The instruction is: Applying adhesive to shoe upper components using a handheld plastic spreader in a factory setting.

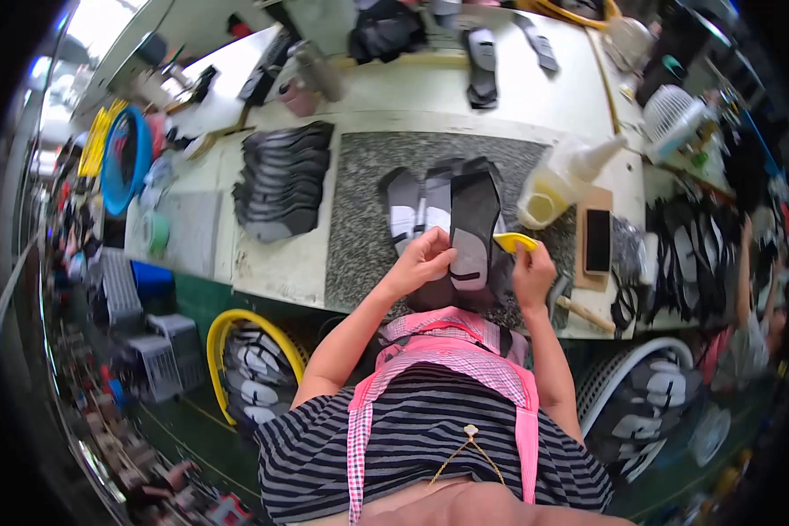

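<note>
My left hand [422, 261] is closed, its thumb and fingers pinching the edge of a dark grey sock [475, 210] with a lighter grey patch. This sock lies over several grey, black and white socks [403, 206] on a speckled grey mat [359, 193] in front of me. Just right of it, my right hand [533, 273] is closed round a small flat yellow tool [519, 241]. The tool's tip points left toward the sock; its exact kind does not show.
Left of the mat lies a neat overlapping row of dark socks [282, 180]. A squeeze bottle [559, 186] of yellowish liquid, a phone [597, 241] and a wooden-handled tool [587, 316] are at right. Sock-filled baskets, yellow-rimmed [215, 355] and white [598, 386], stand below the table edge.
</note>
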Action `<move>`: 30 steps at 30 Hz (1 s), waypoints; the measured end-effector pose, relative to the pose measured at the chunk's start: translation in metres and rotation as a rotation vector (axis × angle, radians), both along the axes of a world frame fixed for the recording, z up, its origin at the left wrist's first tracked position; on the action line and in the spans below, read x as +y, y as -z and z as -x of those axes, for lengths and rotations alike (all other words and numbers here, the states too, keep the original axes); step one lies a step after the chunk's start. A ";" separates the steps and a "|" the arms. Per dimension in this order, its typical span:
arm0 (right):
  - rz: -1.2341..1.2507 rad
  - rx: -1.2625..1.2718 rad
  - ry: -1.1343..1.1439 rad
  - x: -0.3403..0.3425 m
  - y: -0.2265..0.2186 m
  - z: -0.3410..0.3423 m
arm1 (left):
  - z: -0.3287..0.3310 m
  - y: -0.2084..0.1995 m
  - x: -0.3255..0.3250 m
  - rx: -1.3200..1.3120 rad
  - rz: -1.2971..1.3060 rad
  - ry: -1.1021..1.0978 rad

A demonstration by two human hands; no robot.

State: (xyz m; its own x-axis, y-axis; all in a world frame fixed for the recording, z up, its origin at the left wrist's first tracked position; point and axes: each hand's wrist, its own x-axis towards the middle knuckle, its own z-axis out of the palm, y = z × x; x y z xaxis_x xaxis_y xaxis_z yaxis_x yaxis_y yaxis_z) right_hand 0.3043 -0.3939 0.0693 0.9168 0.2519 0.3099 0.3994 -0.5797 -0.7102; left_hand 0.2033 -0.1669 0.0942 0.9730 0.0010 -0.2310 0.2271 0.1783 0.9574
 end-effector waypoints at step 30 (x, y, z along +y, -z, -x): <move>-0.070 -0.062 0.307 -0.039 0.016 -0.033 | 0.234 0.171 0.372 0.394 -0.817 -1.553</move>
